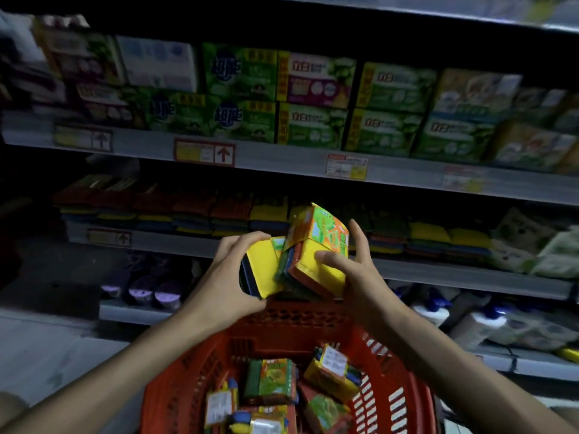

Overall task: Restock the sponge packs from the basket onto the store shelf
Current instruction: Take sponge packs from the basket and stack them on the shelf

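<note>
My left hand [233, 277] grips a yellow sponge pack [263, 272] with a dark blue edge. Beside it, my right hand [354, 270] grips a taller stack of sponge packs [316, 245] with an orange and green label. Both are held together above the far rim of the red basket [404, 399]. Several more sponge packs [272, 383] lie loose in the basket below. Behind my hands, the shelf [156, 242] carries rows of stacked sponges [194, 214] in red, yellow and blue.
The shelf above holds green and yellow boxed goods [316, 101], with price tags [203, 151] on its front rail. White bottles with blue caps [463, 321] stand on a lower shelf at right, dark items [147, 286] at lower left. The scene is dim.
</note>
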